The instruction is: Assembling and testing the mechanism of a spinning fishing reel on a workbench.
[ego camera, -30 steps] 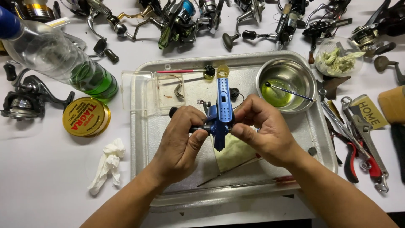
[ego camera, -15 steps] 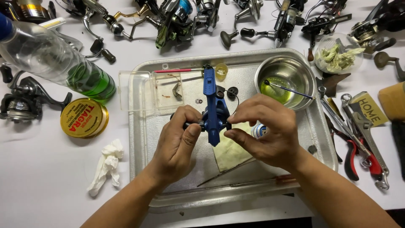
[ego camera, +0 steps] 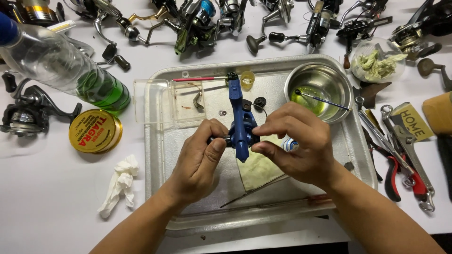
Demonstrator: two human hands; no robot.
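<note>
- White worktop [ego camera: 56,226] carries a metal tray [ego camera: 155,155]; fishing reels [ego camera: 207,19] line its far edge
- Clear bottle [ego camera: 61,66] of green liquid lies left of the tray; a steel bowl [ego camera: 325,77] sits in the tray's far right corner
- Left hand [ego camera: 200,162] and right hand [ego camera: 296,143] hold the blue reel body [ego camera: 240,120] above the tray's middle; each grip is pinching it from its own side

Both hands hold a blue fishing reel body [ego camera: 241,124] above a metal tray [ego camera: 157,155] on the white counter [ego camera: 42,188]. The left hand [ego camera: 197,162] pinches it from 9 o'clock; the right hand [ego camera: 296,143] pinches it from 3 o'clock. A steel bowl [ego camera: 322,89] of green liquid sits at the tray's 1 o'clock corner. A round yellow tin [ego camera: 95,131] lies at 9 o'clock, a crumpled tissue [ego camera: 120,183] at 8 o'clock.
</note>
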